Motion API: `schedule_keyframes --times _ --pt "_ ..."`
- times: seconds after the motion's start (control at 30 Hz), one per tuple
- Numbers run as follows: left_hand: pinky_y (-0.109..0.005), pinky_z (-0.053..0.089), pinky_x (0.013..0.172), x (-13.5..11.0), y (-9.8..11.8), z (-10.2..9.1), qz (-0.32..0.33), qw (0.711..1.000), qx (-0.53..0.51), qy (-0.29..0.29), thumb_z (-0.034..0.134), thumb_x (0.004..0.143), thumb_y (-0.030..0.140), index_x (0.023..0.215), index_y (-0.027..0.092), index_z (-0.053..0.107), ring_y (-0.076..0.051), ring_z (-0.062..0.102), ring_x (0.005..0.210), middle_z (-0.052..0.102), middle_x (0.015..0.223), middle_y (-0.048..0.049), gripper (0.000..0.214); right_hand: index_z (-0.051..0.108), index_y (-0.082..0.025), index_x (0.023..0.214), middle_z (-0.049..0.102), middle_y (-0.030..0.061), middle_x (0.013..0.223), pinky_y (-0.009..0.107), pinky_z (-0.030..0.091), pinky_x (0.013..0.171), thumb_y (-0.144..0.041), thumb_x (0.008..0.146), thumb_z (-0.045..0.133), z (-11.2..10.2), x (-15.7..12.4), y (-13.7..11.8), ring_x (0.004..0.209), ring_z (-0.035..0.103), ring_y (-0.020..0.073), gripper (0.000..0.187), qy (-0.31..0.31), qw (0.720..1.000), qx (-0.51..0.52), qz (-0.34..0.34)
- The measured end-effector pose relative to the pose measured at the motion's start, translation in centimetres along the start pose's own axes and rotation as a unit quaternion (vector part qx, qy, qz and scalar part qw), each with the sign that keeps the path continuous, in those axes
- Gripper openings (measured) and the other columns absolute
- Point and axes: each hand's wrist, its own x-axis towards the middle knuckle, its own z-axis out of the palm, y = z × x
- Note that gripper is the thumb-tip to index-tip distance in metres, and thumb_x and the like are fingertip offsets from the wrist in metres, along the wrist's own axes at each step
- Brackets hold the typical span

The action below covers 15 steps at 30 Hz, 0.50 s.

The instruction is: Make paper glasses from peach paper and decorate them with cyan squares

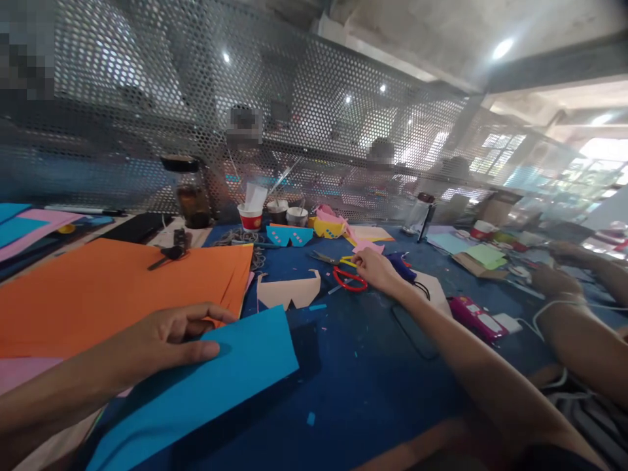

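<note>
Blue paper (245, 366) gripped in left hand (161, 340); right hand (375, 268) at scissors (330, 259).

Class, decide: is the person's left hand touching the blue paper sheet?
Touching. The head view shows the left hand gripping the blue paper sheet, thumb lying flat on its top corner.

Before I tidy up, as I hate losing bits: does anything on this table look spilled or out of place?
Only offcuts: small blue paper scraps lie scattered on the table, beside the blue sheet in the left hand. Nothing looks spilled or damaged; the red-handled scissors lie flat by the right hand.
</note>
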Motion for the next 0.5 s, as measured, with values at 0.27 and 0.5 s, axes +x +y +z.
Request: schedule_keyframes --times 0.27,0.5 --pt "-0.040 0.065 0.080 1.7 -1.1 1.4 -0.009 0.998 -0.022 -0.052 0.081 0.077 0.058 0.114 0.028 0.070 -0.032 0.083 0.090 0.086 0.095 -0.0016 0.049 0.053 -0.023 0.152 0.060 0.0121 0.149 0.040 0.047 0.115 -0.046 0.087 0.090 -2.1 -9.7 -9.3 0.138 0.056 0.0260 0.077 -0.133 0.916 0.178 -0.335" --pt "-0.042 0.063 0.084 2.2 -0.6 1.9 0.022 0.991 0.124 -0.035 0.077 0.079 0.059 0.116 0.030 0.075 -0.034 0.081 0.097 0.086 0.106 -0.0050 0.047 0.066 -0.019 0.118 0.078 0.0086 0.125 0.041 0.047 0.101 -0.018 0.112 0.050 1.2 -12.7 -10.8 0.113 0.067 0.0222 0.017 -0.030 0.900 0.044 -0.432"
